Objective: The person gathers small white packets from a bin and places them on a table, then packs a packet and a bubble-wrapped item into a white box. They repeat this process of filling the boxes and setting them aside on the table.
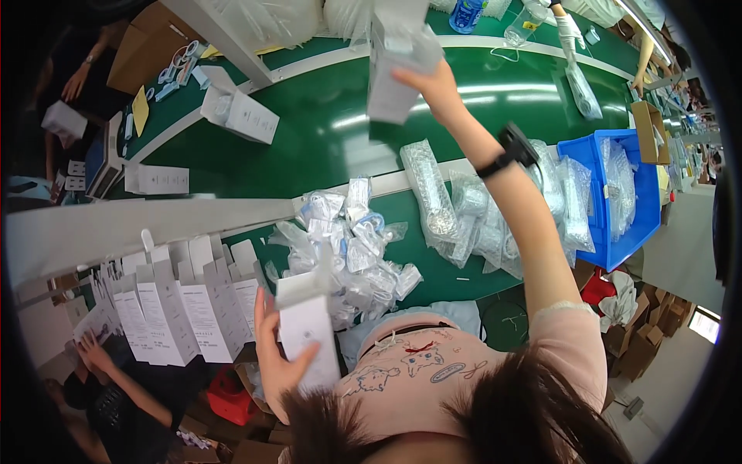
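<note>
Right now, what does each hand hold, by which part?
Left hand: white rectangular cardboard box, by its left side. Right hand: blurred white cardboard box, by its right side.

And here's the right hand [433, 81], most of its fingers out of sight behind the raised box [389, 94], a box so blurred I can't tell what's in it, its top sliced off by the upper edge! Down below, the left hand's [282, 359] thumb covers part of the lower box [304, 325], and those flaps are a smear. Print on the standing boxes [161, 321]? Too small! Glare muddles the clear packets [352, 251]. Dark hair [533, 410] hides some pink shirt [417, 379], and the blue bottle [467, 15] loses its top.
</note>
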Motion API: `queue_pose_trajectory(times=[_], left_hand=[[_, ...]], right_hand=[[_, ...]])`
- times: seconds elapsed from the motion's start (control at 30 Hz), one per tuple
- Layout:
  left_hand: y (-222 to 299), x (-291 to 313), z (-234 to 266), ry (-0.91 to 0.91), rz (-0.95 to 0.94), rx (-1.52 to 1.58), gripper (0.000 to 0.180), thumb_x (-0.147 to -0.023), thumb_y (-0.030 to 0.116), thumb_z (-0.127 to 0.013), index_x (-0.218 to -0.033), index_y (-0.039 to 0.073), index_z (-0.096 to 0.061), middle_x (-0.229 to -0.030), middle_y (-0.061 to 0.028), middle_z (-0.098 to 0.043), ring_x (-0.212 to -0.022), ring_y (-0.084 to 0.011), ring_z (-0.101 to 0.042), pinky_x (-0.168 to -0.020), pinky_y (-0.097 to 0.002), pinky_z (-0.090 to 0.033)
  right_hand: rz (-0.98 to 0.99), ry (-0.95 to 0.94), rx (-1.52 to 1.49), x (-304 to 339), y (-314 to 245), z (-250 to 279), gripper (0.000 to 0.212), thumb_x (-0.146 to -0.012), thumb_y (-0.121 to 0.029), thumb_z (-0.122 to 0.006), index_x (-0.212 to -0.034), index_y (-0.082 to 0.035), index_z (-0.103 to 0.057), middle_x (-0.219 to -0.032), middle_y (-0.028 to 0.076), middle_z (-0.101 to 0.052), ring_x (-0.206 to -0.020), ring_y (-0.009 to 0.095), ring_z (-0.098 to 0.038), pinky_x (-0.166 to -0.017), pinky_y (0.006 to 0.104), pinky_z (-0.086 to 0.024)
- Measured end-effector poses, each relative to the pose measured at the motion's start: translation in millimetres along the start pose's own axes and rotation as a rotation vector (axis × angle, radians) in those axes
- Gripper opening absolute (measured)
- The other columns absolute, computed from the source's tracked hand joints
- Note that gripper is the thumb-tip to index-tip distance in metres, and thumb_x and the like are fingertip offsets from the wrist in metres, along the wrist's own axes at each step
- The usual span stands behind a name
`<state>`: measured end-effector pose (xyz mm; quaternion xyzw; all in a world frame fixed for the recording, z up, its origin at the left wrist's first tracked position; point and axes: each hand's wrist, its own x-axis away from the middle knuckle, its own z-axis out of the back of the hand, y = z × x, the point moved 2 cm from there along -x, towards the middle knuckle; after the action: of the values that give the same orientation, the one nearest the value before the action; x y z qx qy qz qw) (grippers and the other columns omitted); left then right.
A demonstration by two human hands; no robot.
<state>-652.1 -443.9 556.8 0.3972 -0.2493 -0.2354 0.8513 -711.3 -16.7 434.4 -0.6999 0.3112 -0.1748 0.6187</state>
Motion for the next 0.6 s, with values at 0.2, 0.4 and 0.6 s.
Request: queue_pose_trajectory(times=[0.2, 0.4, 0.6], left_hand=[[35.1, -87.0, -78.0, 0.189, -0.231, 0.403, 0.095, -0.055, 0.005, -0.074, -0.131, 0.004, -0.016, -0.135, -0.0178, -0.025, -0.119, -0.027, -0.034, -0.096, -0.0409, -0.03], [53.3, -144.8, -124.1, 0.578, -0.358, -0.157, 0.093, -0.06, 0.008, -0.072, -0.132, 0.0, -0.014, -0.131, -0.0201, -0.026, -0.119, -0.0341, -0.028, -0.094, -0.0449, -0.026], [46.0, -167.8, -193.5, 0.495, -0.596, -0.226, 0.09, -0.062, 0.01, -0.069, -0.133, -0.001, -0.015, -0.129, -0.0237, -0.023, -0.115, -0.0399, -0.026, -0.095, -0.0477, -0.022]], right_hand=[[0.21, 0.136, 0.64, -57.6, 82.9, 62.3, 0.062, -0.07, -0.018, -0.07, -0.121, 0.0, -0.04, -0.112, 0.014, -0.05, -0.103, 0.02, -0.049, -0.085, 0.0327, -0.041], [-0.074, -0.088, 0.976, 93.0, 21.5, 15.7, 0.078, -0.069, -0.032, -0.068, -0.129, -0.002, -0.029, -0.114, 0.025, -0.046, -0.107, 0.036, -0.045, -0.088, 0.0387, -0.038], [-0.503, -0.189, 1.02, 155.4, 75.0, 30.9, 0.082, -0.068, -0.026, -0.065, -0.132, 0.0, -0.02, -0.113, 0.024, -0.045, -0.098, 0.036, -0.049, -0.083, 0.0374, -0.042]])
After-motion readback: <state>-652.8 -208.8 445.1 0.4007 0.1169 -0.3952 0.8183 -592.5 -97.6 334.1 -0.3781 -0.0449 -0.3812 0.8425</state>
